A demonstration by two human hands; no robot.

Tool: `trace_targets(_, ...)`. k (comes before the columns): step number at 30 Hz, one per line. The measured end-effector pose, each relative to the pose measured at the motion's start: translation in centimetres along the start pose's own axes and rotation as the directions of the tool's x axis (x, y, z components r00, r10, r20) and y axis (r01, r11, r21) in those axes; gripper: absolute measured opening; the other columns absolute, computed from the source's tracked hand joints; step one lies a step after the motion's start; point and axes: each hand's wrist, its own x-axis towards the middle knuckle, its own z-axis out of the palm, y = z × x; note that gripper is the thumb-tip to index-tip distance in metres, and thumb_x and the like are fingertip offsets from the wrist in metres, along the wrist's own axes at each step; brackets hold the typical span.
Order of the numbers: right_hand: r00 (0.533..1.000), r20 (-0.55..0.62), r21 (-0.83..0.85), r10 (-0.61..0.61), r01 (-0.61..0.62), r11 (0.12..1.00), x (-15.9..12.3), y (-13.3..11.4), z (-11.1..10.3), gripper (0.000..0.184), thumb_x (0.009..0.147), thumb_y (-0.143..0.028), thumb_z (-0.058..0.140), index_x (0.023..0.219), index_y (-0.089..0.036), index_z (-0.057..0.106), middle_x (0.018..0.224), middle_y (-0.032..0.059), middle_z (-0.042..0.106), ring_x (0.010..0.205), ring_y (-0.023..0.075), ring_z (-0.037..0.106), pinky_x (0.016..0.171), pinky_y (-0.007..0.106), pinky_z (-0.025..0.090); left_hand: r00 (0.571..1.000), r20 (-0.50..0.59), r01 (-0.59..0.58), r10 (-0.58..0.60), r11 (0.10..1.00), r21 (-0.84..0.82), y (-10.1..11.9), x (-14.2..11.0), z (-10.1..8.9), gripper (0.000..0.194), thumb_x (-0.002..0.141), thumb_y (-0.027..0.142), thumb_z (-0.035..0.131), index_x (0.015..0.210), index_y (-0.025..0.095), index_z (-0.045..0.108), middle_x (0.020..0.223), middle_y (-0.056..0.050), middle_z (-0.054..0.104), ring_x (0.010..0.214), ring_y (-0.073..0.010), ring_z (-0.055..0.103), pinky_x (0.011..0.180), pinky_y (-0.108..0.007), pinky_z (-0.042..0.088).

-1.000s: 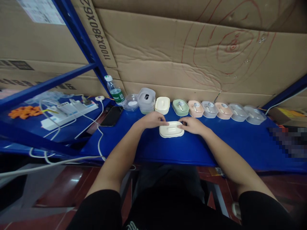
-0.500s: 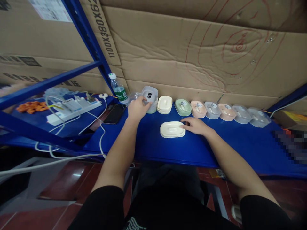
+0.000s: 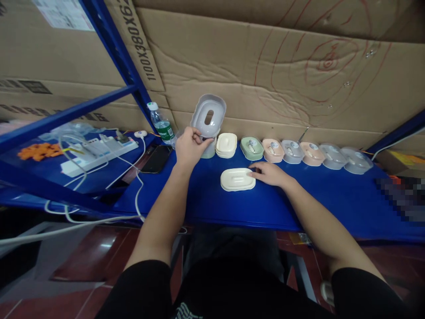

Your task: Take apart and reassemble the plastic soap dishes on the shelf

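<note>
My left hand (image 3: 189, 145) grips a clear grey plastic lid (image 3: 207, 116) by its lower edge and holds it tilted up above a stack of similar pieces (image 3: 210, 150). My right hand (image 3: 269, 173) lies flat on the blue shelf, fingertips touching the right end of a cream oval dish (image 3: 237, 179) in front of me. A stack of cream dishes (image 3: 226, 145) stands just behind it.
A row of lidded boxes in green (image 3: 251, 148), pink (image 3: 272, 150), grey and clear (image 3: 355, 160) runs along the cardboard back wall. A water bottle (image 3: 161, 126), a black phone (image 3: 156, 158), a power strip (image 3: 99, 152) with white cables and orange pieces (image 3: 36, 151) lie to the left.
My left hand left the cream dish, reached back to the grey stack and lifted its top lid up. My right hand stayed at the dish.
</note>
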Motion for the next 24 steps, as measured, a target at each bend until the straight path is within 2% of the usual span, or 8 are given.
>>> trace_targets(2, 0.995, -0.094, 0.053, 0.024, -0.019, 0.998, 0.0, -0.1, 0.0, 0.042, 0.099, -0.047, 0.063, 0.129, -0.018, 0.069, 0.093, 0.0066, 0.078, 0.082, 0.0219, 0.071, 0.074, 0.032, 0.051, 0.994, 0.050, -0.096, 0.101, 0.990, -0.100, 0.6, -0.7, 0.3, 0.041, 0.075, 0.045, 0.084, 0.093, 0.023, 0.055, 0.073, 0.003, 0.063, 0.071, -0.0163, 0.064, 0.075, -0.030, 0.051)
trace_targets(5, 0.952, -0.300, 0.142, 0.066, -0.024, 0.990, -0.1, -0.1, -0.2, 0.058, 0.099, -0.048, 0.061, 0.147, -0.017, 0.054, 0.099, 0.0079, 0.078, 0.079, 0.0225, 0.071, 0.077, 0.036, 0.055, 0.943, 0.239, -0.156, 0.232, 0.941, -0.300, 2.0, -2.1, 0.8, 0.046, 0.069, 0.047, 0.089, 0.086, 0.022, 0.055, 0.068, 0.004, 0.061, 0.066, -0.0138, 0.060, 0.069, -0.028, 0.050)
trace_targets(8, 0.883, -0.461, 0.154, 0.082, -0.012, 0.988, -0.3, 0.1, -0.6, 0.072, 0.098, -0.046, 0.058, 0.160, -0.017, 0.035, 0.124, 0.0155, 0.073, 0.095, 0.0281, 0.071, 0.085, 0.043, 0.056, 0.831, 0.467, -0.057, 0.302, 0.881, -0.469, 3.6, -3.4, 1.2, 0.045, 0.068, 0.047, 0.090, 0.086, 0.021, 0.057, 0.067, 0.003, 0.062, 0.063, -0.0121, 0.058, 0.064, -0.027, 0.047)
trace_targets(11, 0.828, -0.557, 0.127, 0.066, 0.007, 0.992, -0.7, 0.2, -0.9, 0.065, 0.096, -0.043, 0.056, 0.155, -0.020, 0.042, 0.138, 0.0173, 0.067, 0.116, 0.0332, 0.066, 0.096, 0.047, 0.053, 0.740, 0.598, 0.092, 0.306, 0.836, -0.541, 4.3, -3.9, 1.4, 0.040, 0.074, 0.046, 0.084, 0.090, 0.021, 0.056, 0.067, 0.003, 0.061, 0.060, -0.0111, 0.056, 0.060, -0.026, 0.045)
trace_targets(14, 0.834, -0.544, 0.167, 0.093, -0.001, 0.986, -1.0, -0.1, -0.9, 0.047, 0.098, -0.051, 0.052, 0.133, -0.021, 0.060, 0.114, 0.0132, 0.075, 0.100, 0.0304, 0.069, 0.088, 0.044, 0.056, 0.762, 0.580, 0.126, 0.289, 0.812, -0.569, 4.2, -3.8, 1.4, 0.033, 0.086, 0.050, 0.069, 0.087, 0.021, 0.053, 0.060, 0.004, 0.056, 0.053, -0.0108, 0.053, 0.054, -0.025, 0.042)
trace_targets(18, 0.857, -0.504, 0.184, 0.110, -0.019, 0.983, -0.9, -0.7, -0.7, 0.054, 0.100, -0.067, 0.041, 0.095, -0.021, 0.068, 0.083, 0.0077, 0.072, 0.078, 0.0253, 0.066, 0.073, 0.038, 0.053, 0.837, 0.440, -0.059, 0.325, 0.854, -0.518, 3.8, -3.4, 1.0, 0.036, 0.095, 0.054, 0.055, 0.081, 0.020, 0.055, 0.059, 0.002, 0.057, 0.054, -0.0115, 0.053, 0.056, -0.026, 0.041)
trace_targets(20, 0.875, -0.467, 0.204, 0.129, -0.035, 0.978, -0.8, -0.9, -0.8, 0.061, 0.100, -0.072, 0.038, 0.084, -0.020, 0.066, 0.076, 0.0064, 0.070, 0.073, 0.0233, 0.064, 0.068, 0.035, 0.049, 0.841, 0.424, -0.098, 0.337, 0.864, -0.494, 3.8, -3.4, 1.0, 0.035, 0.098, 0.051, 0.052, 0.101, 0.018, 0.063, 0.061, 0.002, 0.060, 0.056, -0.0124, 0.056, 0.059, -0.027, 0.043)
trace_targets(24, 0.923, -0.340, 0.212, 0.178, -0.109, 0.971, -0.3, -0.6, -0.8, 0.070, 0.098, -0.078, 0.034, 0.074, -0.019, 0.063, 0.071, 0.0077, 0.069, 0.070, 0.0235, 0.065, 0.062, 0.033, 0.044, 0.789, 0.495, -0.195, 0.364, 0.912, -0.359, 4.0, -3.3, 1.0, 0.054, 0.099, 0.047, 0.053, 0.142, 0.014, 0.056, 0.064, 0.003, 0.062, 0.060, -0.0149, 0.058, 0.063, -0.028, 0.042)
